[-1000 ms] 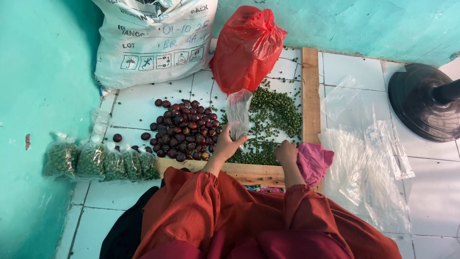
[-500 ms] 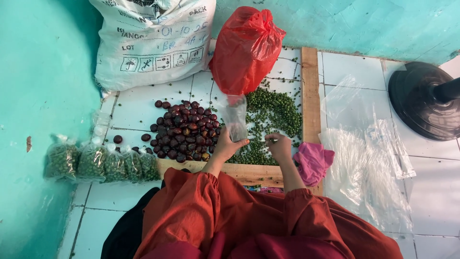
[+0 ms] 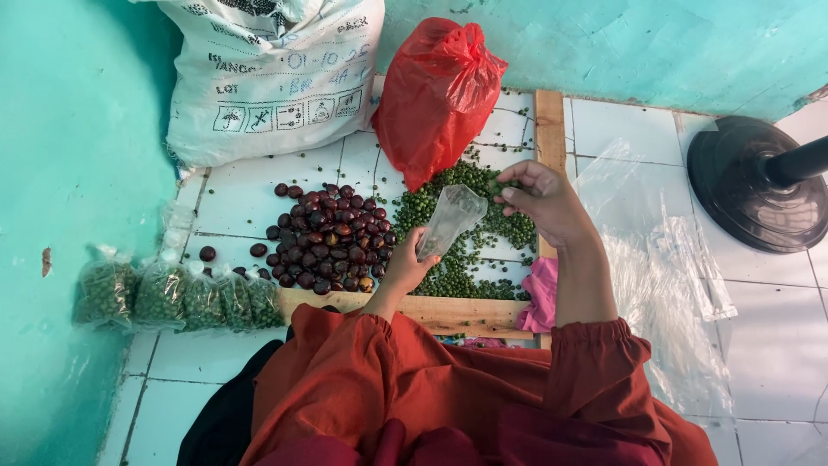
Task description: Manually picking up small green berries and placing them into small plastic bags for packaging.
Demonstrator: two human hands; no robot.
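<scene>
Since a second ago the right hand point(image 3: 545, 200) has lifted off the green heap and come up level with the mouth of the small clear bag point(image 3: 450, 221), which itself has tipped over toward it.

From the head camera, the left hand point(image 3: 405, 266) pinches the bag's lower end, fingers closed on the plastic, so the bag stands tilted above the pile of small green pods point(image 3: 470, 226) on the tiled floor point(image 3: 237, 200). The right fingers are pinched together on a few green bits, just beside the bag's opening.

The bag looks limp and its mouth is hardly held wide; I'd judge the pinch could miss the opening and scatter pods back onto the heap, or over toward the dark red fruits point(image 3: 328, 237) close by. Gripped only at the bottom, the bag might also fold and spill. The wooden frame point(image 3: 549, 121) would stop strays on the right side. The filled packets point(image 3: 177, 298) lie well apart by the wall.
</scene>
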